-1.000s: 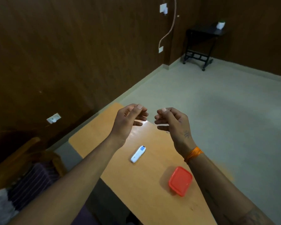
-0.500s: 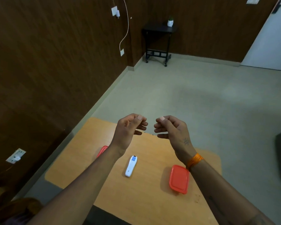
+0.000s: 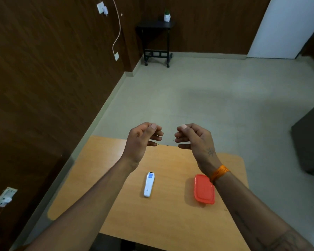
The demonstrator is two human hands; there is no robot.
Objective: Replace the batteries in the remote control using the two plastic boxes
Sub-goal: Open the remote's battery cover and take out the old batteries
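A white remote control [image 3: 149, 184] lies on the orange wooden table [image 3: 170, 220], pointing away from me. To its right a plastic box with a red lid [image 3: 204, 189] sits closed, partly under my right wrist. My left hand [image 3: 141, 140] and my right hand [image 3: 196, 140] hover side by side above the table's far edge. Their fingers are loosely curled and apart, with the thumbs on top. Neither hand holds anything. No second box shows; my left forearm covers the table left of the remote.
Dark wood walls stand at the left and back. A wall socket [image 3: 5, 196] and a hanging cable [image 3: 116, 33] are on the left wall. A black side table [image 3: 155, 38] with a small white pot [image 3: 167, 16] stands in the corner. Dark furniture [image 3: 310, 140] sits at the right.
The view has swung to the right and levelled, bringing the door into sight. Both hands keep the same raised pose. A red box seen by my left forearm half a second ago is now hidden.
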